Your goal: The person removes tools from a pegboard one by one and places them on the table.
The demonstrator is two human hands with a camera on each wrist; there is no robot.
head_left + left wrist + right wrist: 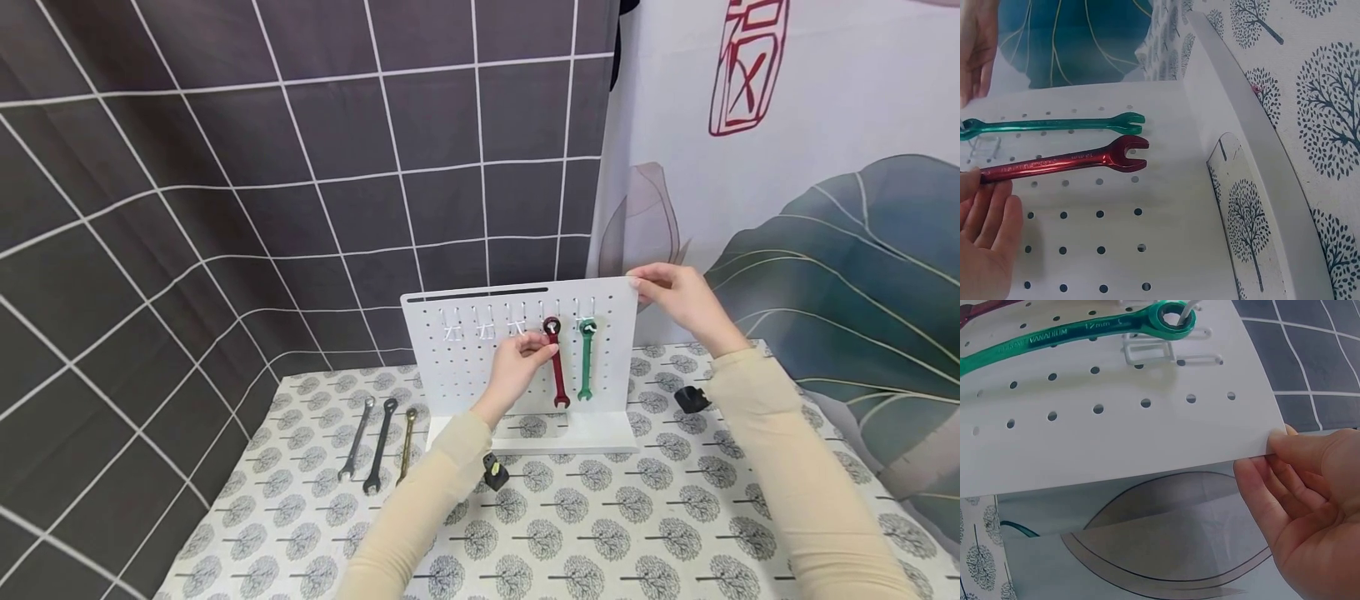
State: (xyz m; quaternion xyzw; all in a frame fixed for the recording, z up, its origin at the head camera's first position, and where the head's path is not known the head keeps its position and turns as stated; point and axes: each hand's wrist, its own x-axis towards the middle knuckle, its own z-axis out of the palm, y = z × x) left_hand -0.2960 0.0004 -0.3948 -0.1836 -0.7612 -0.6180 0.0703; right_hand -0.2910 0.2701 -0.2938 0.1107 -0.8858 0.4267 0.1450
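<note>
A white pegboard stands upright on the table with a row of white hooks. My left hand pinches a red wrench near its ring end, which is on a hook; its open end points down. Beside it to the right, a green wrench hangs by its ring from another hook. My right hand grips the board's upper right corner between thumb and fingers. In the left wrist view the red wrench lies between thumb and fingers.
To the left on the tree-patterned tablecloth lie a silver wrench, a black wrench and a brass-coloured wrench. A small black object sits before the board, another black object to its right. A grey checked curtain hangs behind.
</note>
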